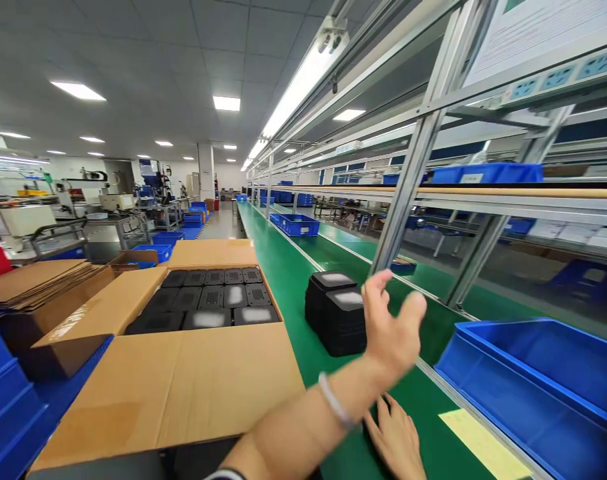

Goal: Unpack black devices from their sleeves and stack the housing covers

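Observation:
My left hand point(393, 327) is raised over the green bench, its thumb and fingers apart and nothing between them. It is in front of the stacked black plastic cases point(336, 310), overlapping their right edge in view. A pale band circles the left wrist. Lower down, partly behind my left forearm, my right hand point(398, 437) lies low over the bench with its fingers stretched forward. A narrow dark strip shows along its left side; whether this is a thing or shadow I cannot make out. An open cardboard box point(183, 380) holds rows of similar black cases point(211, 297).
A blue bin point(523, 387) stands at the right, beside a yellow paper point(483, 440). The green bench point(283, 267) runs far ahead under a metal frame point(408, 180). Another blue bin point(296, 225) sits farther along. Flattened cardboard point(33, 283) and stacked blue bins point(6, 393) are at left.

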